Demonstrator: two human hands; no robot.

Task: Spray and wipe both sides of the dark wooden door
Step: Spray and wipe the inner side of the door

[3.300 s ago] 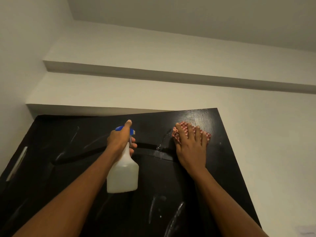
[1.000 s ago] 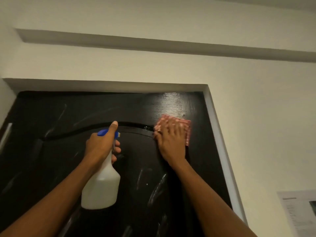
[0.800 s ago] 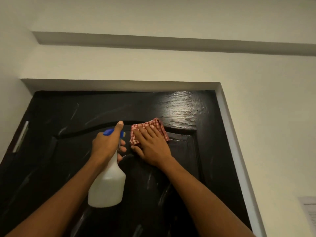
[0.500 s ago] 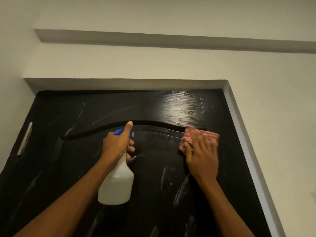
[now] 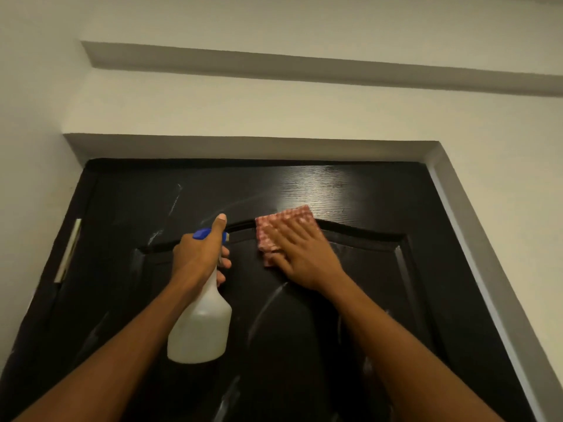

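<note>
Leftward since half a second ago, the right hand [image 5: 300, 257] presses the red-and-white checked cloth [image 5: 281, 229] flat-fingered against the dark wooden door [image 5: 359, 300], now over its arched moulding near the left hand [image 5: 199, 254], which grips a translucent white spray bottle [image 5: 201, 327] with a blue head, its contents unclear.

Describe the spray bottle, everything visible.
The spray bottle has a translucent whitish plastic body with a tapering neck and a blue trigger head. It hangs roughly upright, base down, in front of the dark door; no contact with the door is visible. The left hand grips its neck, thumb lying up over the blue head, fingers curled round the front. The hand hides the nozzle. The fill level is unclear.
</note>
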